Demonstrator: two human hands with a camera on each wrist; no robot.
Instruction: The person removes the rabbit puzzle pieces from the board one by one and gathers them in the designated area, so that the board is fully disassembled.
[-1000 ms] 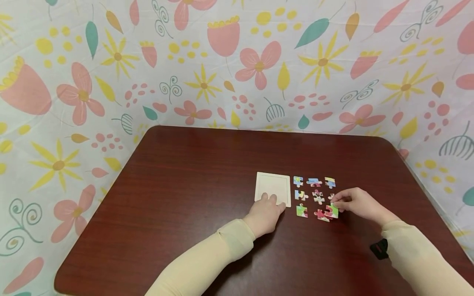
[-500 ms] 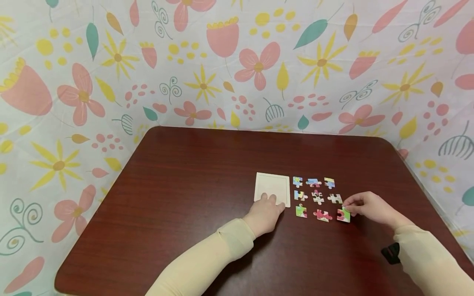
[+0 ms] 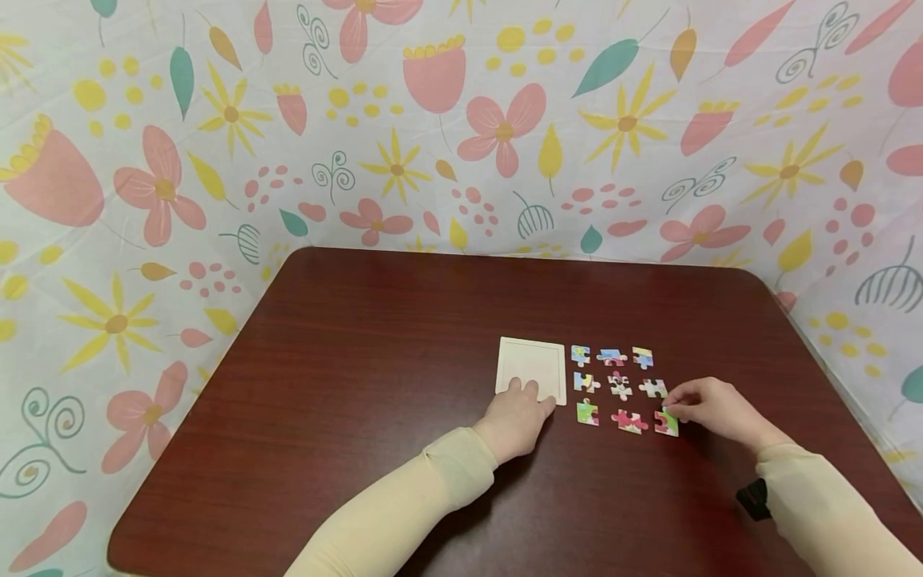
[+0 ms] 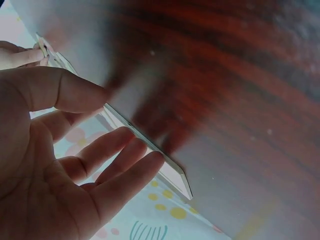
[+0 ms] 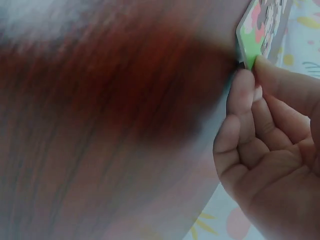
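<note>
In the head view my left hand (image 3: pixel 513 421) rests its fingertips on the near edge of a pale square puzzle tray (image 3: pixel 532 361). The left wrist view shows those fingers fairly straight, touching the rim of the tray (image 4: pixel 175 175). With thumb and fingers, my right hand (image 3: pixel 710 409) pinches a green and pink jigsaw piece (image 3: pixel 667 424) at its corner. Close up in the right wrist view, this piece (image 5: pixel 250 35) lies at the tabletop, the thumb on its green corner. It forms the near right corner of a spaced grid of pieces.
Several other jigsaw pieces lie apart in rows right of the tray, among them a red one (image 3: pixel 630 421), a green one (image 3: pixel 587 413) and a white one (image 3: pixel 653 388). The dark wooden table (image 3: pixel 375 361) meets a flowered cloth (image 3: pixel 447 160) behind.
My right hand has carried the green and pink jigsaw piece from over the red one to the right, then set it down at the grid's corner. The left hand stays put.
</note>
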